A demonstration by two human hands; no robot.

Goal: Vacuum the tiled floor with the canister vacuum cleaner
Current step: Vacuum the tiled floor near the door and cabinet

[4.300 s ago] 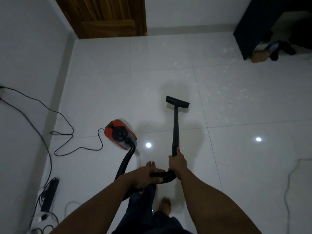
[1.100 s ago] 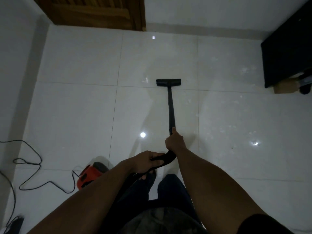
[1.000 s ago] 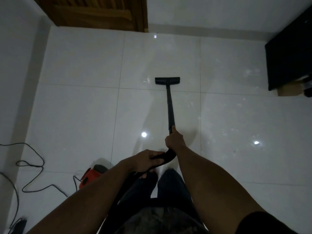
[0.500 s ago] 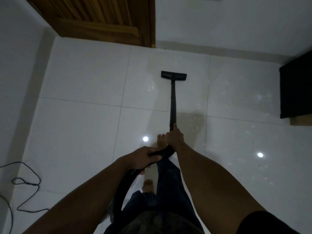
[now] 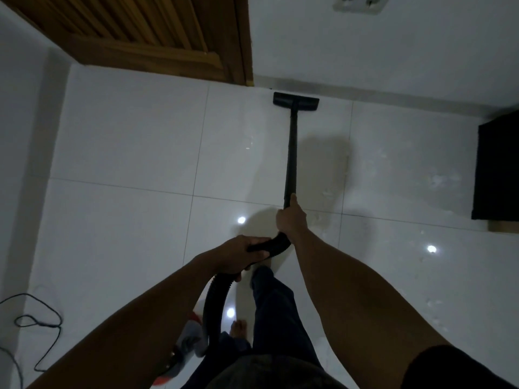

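Two hands on one tool. Right hand (image 5: 290,219): clenched around the lower end of the black wand (image 5: 291,155), thumb laid along it. Left hand (image 5: 243,255): wrapped around the curved handle bend where the ribbed hose (image 5: 214,301) joins. Floor nozzle (image 5: 296,101): flat on the tiled floor (image 5: 126,220), at full reach, just short of the skirting at the foot of the far wall, beside the corner of the wooden door (image 5: 157,32). Canister (image 5: 185,352): red and grey, low in view behind the left forearm, mostly hidden, close to the person's feet. Power cord (image 5: 36,324): loose loops on the tiles at lower left.

Progress, as judged: the strip in front of the person appears covered up to the wall. Pale specks and smears show on the tiles to the right, towards the dark cabinet (image 5: 495,169), so that side looks undone. Tiles on the left read clean, though dim light makes fine dust hard to tell. Remaining: the right-hand tiles, the wall edges, and whatever lies behind the person, out of view.
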